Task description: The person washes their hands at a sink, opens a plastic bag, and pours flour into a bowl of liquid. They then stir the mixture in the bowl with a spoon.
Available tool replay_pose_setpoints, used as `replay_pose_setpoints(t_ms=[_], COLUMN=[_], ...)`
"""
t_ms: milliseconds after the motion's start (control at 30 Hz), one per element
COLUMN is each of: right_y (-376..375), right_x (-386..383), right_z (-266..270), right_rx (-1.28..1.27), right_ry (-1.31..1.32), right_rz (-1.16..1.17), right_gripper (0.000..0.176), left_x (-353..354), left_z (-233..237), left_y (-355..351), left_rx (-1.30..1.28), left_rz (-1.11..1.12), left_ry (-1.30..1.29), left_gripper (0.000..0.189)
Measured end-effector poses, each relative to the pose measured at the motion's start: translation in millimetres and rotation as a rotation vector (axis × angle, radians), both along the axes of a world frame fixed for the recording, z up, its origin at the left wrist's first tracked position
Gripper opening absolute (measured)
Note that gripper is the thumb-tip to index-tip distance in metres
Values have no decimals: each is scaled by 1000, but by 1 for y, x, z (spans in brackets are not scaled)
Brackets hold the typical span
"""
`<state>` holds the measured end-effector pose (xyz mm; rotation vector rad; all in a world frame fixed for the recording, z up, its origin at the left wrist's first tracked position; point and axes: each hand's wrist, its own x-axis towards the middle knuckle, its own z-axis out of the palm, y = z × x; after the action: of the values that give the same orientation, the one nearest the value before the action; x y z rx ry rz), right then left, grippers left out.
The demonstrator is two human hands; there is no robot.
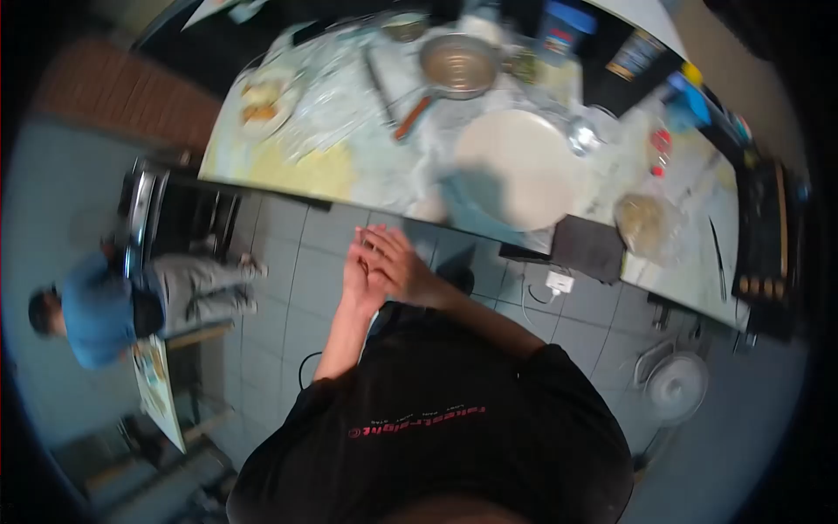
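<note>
My left hand point(360, 272) and my right hand point(401, 265) touch each other in front of my body, over the floor just short of the counter edge. Palms meet, and the fingers look partly spread, with no object visible between them. Nearest to them on the counter is a large white round basin point(515, 166). Behind it stands a metal pan point(458, 65) with a brown handle. Clear plastic bags point(336, 109) lie to the left of the pan, beside a plate of food point(264, 106).
A dark cloth point(587, 249) hangs at the counter's front edge. Right of it lie a bag of food point(643, 223) and a knife point(717, 258). A person in blue point(105, 306) stands at far left by a small table point(159, 393). A white fan point(674, 389) stands at lower right.
</note>
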<state>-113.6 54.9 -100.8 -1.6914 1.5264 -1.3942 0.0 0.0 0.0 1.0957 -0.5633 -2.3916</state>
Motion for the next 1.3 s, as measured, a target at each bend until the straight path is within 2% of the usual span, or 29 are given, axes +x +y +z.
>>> replay_pose_setpoints(t_ms=[33,67,100,167,200,233,267,300,333,400,433,600,633,667,700,767,833,900,967,1033,1100,1133,1200,1267,1300], right_y=[7,17,1,-22,-35,-45,-46,-53,-60,-60,-60,-52,-46,-55,-45,-36,-28,-16,-5,17,34,37,56,94,109], right_x=[1,-6,-87,-76,-74,-59,-36,-14,12,61,82,175,193,173,217,249,284,314,355,406,454,480,522,576,604], right_z=[1,-13,-88,-98,-134,-169,-145,-94,-65,-20,1,47,50,27,37,32,25,29,33,22,16,6,-8,-12,-14], right_rx=[-23,-19,200,511,476,451,486,519,524,569,514,450,459,596,612,624,673,634,782,610,638,595,771,821,861], right_ry=[4,200,527,474,206,-71,-113,-165,-192,-199,-174,-45,-12,-49,-9,71,144,129,213,199,239,207,342,352,345], right_rz=[75,-114,-83,-27,113,230,304,368,442,553,661,1190,1311,1370,1451,1618,1679,1792,1814,1850,1837,1870,1812,1860,1847], right_gripper=[52,53,63,50,46,43,39,35,33,32,32,33,33,33,32,31,31,32,33,34,34,34,33,32,31], left_x=[3,2,-29,13,40,67,93,119,141,172,181,208,213,181,211,216,221,232,251,289,337,361,401,451,472], left_z=[8,17,-63,-20,-13,-16,-22,-26,-34,-49,-55,-59,-56,-65,-61,-80,-103,-119,-122,-122,-139,-132,-111,-87,-83], left_y=[9,24,13,17,22,25,29,35,42,62,72,138,156,158,187,225,256,286,306,331,353,356,375,410,428], left_rx=[-11,-8,-141,-504,-627,-588,-597,-612,-562,-488,-460,-411,-425,-345,-367,-384,-293,-88,-76,-45,9,4,49,-116,-104], left_rz=[58,126,189,342,407,469,549,617,653,774,832,1201,1267,1332,1462,1641,1782,1901,1953,1998,2008,2017,2066,2088,2131], left_ry=[-106,-214,18,-178,-274,-306,-337,-374,-400,-364,-364,-372,-398,-445,-449,-474,-513,-458,-468,-408,-373,-394,-419,-518,-538], left_gripper=[68,66,63,59,58,58,57,56,56,54,54,50,49,48,48,47,45,44,44,46,47,46,45,41,41])
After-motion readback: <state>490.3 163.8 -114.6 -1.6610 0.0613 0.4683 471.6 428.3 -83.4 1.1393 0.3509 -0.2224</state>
